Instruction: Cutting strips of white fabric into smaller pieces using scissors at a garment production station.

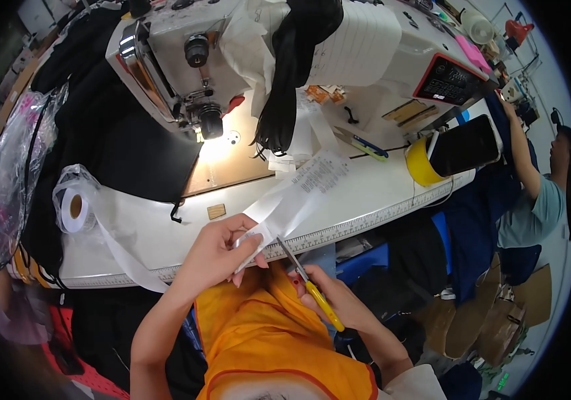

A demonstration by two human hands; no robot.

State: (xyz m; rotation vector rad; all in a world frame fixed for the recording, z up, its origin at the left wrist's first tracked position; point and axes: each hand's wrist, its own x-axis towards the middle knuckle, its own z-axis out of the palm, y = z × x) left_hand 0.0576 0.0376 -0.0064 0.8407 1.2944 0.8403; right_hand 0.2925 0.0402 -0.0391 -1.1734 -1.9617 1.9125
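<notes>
My left hand (219, 253) pinches a strip of white printed labels (319, 175) between thumb and fingers, above the table's front edge. The strip's far end lies on the table, pointing away to the right. My right hand (347, 300) is closed on yellow-handled scissors (322, 301), just right of my left hand. The blades point up and left, their tips close beside the strip's near part. Whether the blades touch the strip, I cannot tell. An orange apron (252, 333) covers my lap beneath both hands.
A sewing machine (359, 50) with its lamp lit stands ahead, black cords hanging over it. A tape roll (75, 210) is at left, near black fabric (135, 157). Thread snips (369, 148) and a phone (465, 150) on a yellow spool (421, 163) lie right. A co-worker (532, 210) is at far right.
</notes>
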